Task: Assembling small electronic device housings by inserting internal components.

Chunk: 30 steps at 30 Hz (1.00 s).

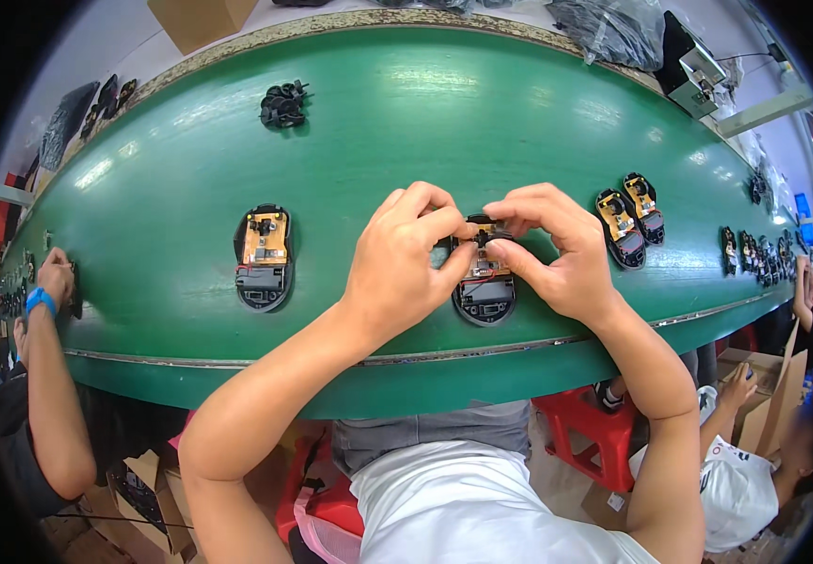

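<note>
A black computer mouse base (484,305) with its top off lies on the green work surface in front of me. An orange-brown circuit board with thin red wires sits inside it. My left hand (405,252) is closed, thumb and index finger pinching at the left of the board's upper part. From the other side, my right hand (562,249) bends its thumb and fingers in, gripping the same end. Small black parts show between the fingertips, largely hidden. Another mouse base (265,258) with its board lies to the left.
Two mouse bases (621,230) lie side by side at right; several more (754,256) stand farther right. A cluster of small black parts (284,104) sits at the far left. A co-worker's hand (56,276) is at the left edge; another person sits at right, beside a red stool (585,437).
</note>
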### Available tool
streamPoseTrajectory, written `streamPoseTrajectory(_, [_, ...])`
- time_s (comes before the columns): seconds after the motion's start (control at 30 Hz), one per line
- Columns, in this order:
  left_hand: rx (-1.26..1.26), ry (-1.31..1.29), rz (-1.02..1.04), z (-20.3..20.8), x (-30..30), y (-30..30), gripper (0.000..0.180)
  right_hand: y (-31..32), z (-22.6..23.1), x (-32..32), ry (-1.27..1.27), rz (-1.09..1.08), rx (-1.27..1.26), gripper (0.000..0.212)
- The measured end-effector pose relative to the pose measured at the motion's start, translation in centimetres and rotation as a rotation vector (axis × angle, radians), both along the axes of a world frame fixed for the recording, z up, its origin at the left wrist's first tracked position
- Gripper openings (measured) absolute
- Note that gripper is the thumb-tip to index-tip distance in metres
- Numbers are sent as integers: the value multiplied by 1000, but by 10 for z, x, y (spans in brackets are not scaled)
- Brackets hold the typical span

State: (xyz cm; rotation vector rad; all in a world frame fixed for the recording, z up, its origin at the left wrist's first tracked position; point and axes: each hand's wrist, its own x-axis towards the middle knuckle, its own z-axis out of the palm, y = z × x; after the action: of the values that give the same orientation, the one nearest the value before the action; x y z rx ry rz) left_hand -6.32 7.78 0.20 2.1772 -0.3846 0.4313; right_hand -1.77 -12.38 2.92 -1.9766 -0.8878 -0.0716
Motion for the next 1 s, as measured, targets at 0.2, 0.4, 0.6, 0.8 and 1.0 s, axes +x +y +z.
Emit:
streamPoseTrajectory(0.2, [-4, -5, -2, 2, -1, -2, 16, 0, -5, -3, 25, -18, 102, 28])
streamPoseTrajectory(0.4, [-6, -9, -2, -1, 0, 0, 17, 4, -2, -4, -114, -12, -20, 25])
streamPoseTrajectory(0.6, [-9, -28, -15, -2, 3, -1, 16, 4, -3, -2, 133, -52, 44, 23])
streamPoseTrajectory(0.8, [-7, -14, -10, 0, 0, 0, 15, -1, -10, -2, -95, -33, -44, 21])
streamPoseTrajectory(1.0, [26, -14, -11, -3, -1, -1, 16, 2, 1, -2, -191, 21, -156, 19])
